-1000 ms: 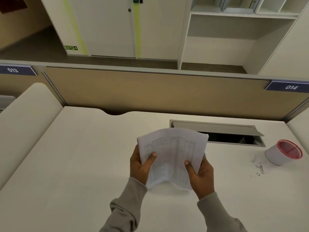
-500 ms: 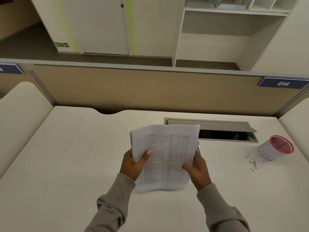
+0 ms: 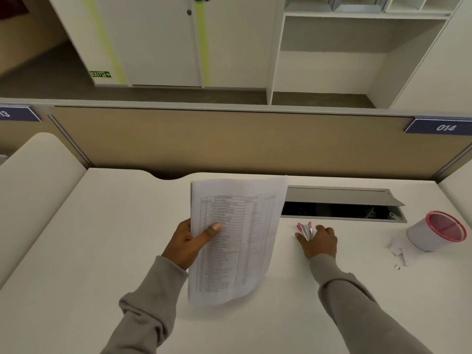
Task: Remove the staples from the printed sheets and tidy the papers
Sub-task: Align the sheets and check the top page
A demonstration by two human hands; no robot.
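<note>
Printed sheets [image 3: 237,238], left hand [image 3: 186,245]; staple remover [image 3: 305,229], right hand [image 3: 320,241]; label [image 3: 445,127] reads 014

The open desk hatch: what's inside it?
Inside the hatch, mostly darkness and dim fittings at its right end; the printed sheets cover its left end.
</note>
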